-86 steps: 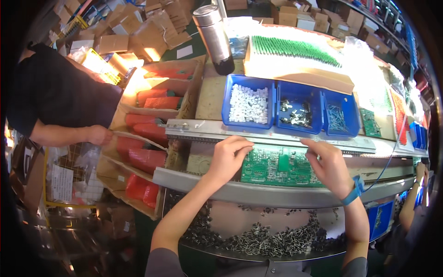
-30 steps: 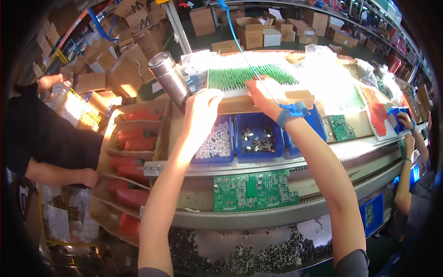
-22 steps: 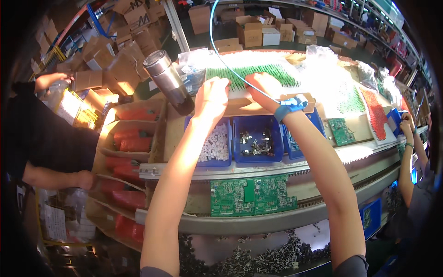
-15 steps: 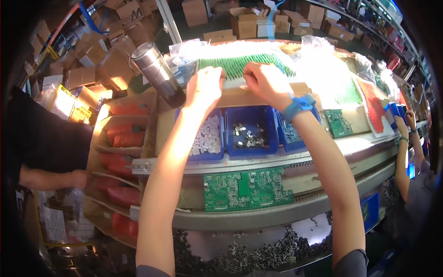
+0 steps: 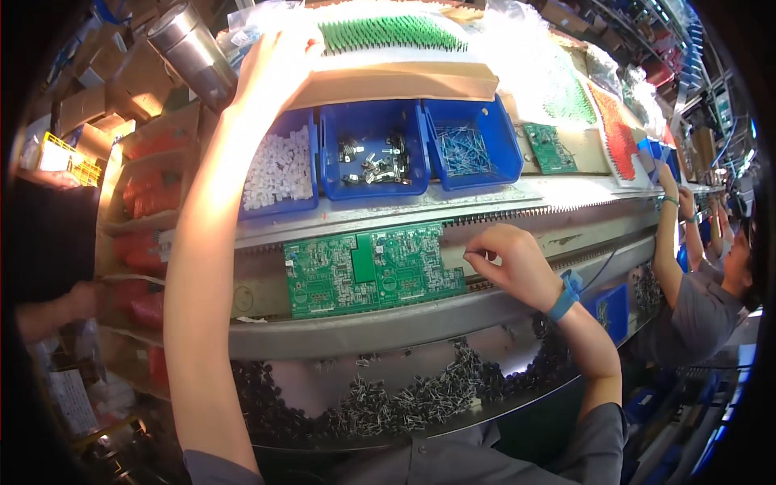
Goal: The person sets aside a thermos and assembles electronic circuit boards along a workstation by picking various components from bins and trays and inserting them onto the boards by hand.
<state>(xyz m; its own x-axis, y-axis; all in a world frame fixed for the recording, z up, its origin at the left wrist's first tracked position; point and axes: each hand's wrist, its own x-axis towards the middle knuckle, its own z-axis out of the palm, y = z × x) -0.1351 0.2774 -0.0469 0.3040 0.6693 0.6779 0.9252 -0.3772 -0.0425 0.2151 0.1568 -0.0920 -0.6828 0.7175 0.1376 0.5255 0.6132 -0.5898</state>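
Note:
My left hand [image 5: 284, 61], washed out by bright light, is at the left edge of a white sheet stuck full of green-topped pin parts [image 5: 392, 34]. Its fingers are bent together; anything between them is hidden. Lower down, my right hand [image 5: 517, 263], with a blue wrist strap [image 5: 568, 293], is closed in a pinch just off the right end of the green circuit boards [image 5: 372, 271]. Whatever that pinch holds is too small to make out. The boards lie flat side by side on the rail track [image 5: 525, 222].
Behind the track stand blue bins of white connectors [image 5: 279, 174], metal clips [image 5: 380, 166] and thin leaded parts [image 5: 465, 149]. Loose black-and-silver components [image 5: 404, 396] fill the near tray. A steel tumbler [image 5: 190, 52] stands back left. Co-workers are at both sides.
My right hand has come down from the green pin parts to the circuit boards' right end. My left hand stays by the pin sheet's left edge. The whole view has shifted.

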